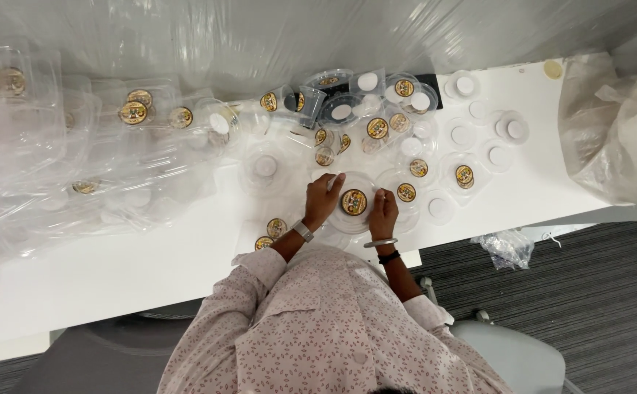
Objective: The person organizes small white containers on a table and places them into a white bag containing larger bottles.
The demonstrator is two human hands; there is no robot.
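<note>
A clear round lid (352,206) bearing a gold-and-black round sticker (353,202) is seen lying on the white table (150,255), directly in front of the person and between both hands. The left hand (323,198) is laid against the lid's left edge, its fingers curled onto the plastic; the right hand (382,209) is set at the lid's right edge, with fingertips pinched together at the rim. Whether the lid is truly clamped by either hand cannot be told from this height. A watch (303,230) is worn on the left wrist, and a silver bangle (380,242) and a dark band on the right. Behind the lid, many more clear lids (406,138) are spread across the table, some stickered, others carrying plain white discs. 2 loose stickers (270,235) are seen near the left forearm. Stacks of clear containers (55,153) are piled at the left of the table, and a plastic bag (618,131) is placed at its right end. A smaller crumpled bag (508,248) is seen on the grey carpet beside a chair (515,354).
</note>
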